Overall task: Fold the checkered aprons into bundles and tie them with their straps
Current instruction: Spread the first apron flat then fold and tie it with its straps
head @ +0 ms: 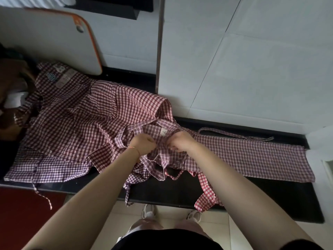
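Several aprons: checkered aprons (75,123) heaped on the dark table (252,199); I count at least three patterns, one purple piece (252,157) laid flat to the right.
Handling: I judge them light, limp, prone to sliding; best gripped at hems or strap roots.
Left hand (142,143): curled, pinching bunched cloth.
Right hand (182,141): gripping the same bunch, beside the white label (163,132).
Strap (234,135): loose toward the wall.
Edges: straps dangle over the front rim (43,195); free table only at right.

No text is legible; the apron's small white label (163,132) is unreadable
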The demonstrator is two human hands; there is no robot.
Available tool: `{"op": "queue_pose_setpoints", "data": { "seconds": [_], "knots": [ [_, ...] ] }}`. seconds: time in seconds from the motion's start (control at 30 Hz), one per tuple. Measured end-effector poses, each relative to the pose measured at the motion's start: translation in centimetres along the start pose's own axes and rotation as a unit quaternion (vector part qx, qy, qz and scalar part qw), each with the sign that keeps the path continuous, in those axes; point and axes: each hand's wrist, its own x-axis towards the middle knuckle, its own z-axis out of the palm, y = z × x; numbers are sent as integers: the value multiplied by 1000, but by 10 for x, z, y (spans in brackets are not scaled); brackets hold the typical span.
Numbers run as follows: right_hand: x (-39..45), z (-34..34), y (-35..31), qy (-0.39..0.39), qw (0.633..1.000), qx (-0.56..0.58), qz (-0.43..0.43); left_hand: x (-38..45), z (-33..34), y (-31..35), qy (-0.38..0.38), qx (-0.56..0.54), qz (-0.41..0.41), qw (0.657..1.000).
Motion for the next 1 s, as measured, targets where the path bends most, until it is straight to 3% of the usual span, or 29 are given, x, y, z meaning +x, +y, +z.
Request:
{"op": "queue_pose_setpoints", "data": {
  "seconds": [0.1, 0.17, 0.27, 0.37, 0.43, 0.5, 0.77, 0.9, 1.0],
  "knots": [
    [5, -4, 12, 138, 980, -115, -84, 1, -18, 7, -23, -174, -18, 984],
    [11, -1, 19, 195, 955, -174, -139, 1, -18, 11, -3, -164, -13, 986],
    [19, 4, 25, 265, 923, -218, -176, -7, 5, 19, -42, -69, -4, 997],
    [20, -2, 23, 309, 911, -192, -192, -13, 40, 30, 15, 176, 37, 983],
    [23, -9, 22, 302, 908, -209, -202, -16, 58, 35, 58, 307, 60, 948],
    [28, -15, 23, 282, 912, -210, -211, -11, 70, 35, 76, 358, 54, 929],
    [33, -37, 28, 196, 954, -161, -160, 5, 28, 32, 52, 401, 42, 914],
    [41, -37, 23, 145, 955, -179, -184, 21, -30, 34, 80, 191, 30, 978],
    [43, -29, 13, 111, 963, -170, -179, 30, -63, 33, 160, 67, 17, 985]
  ]
}}
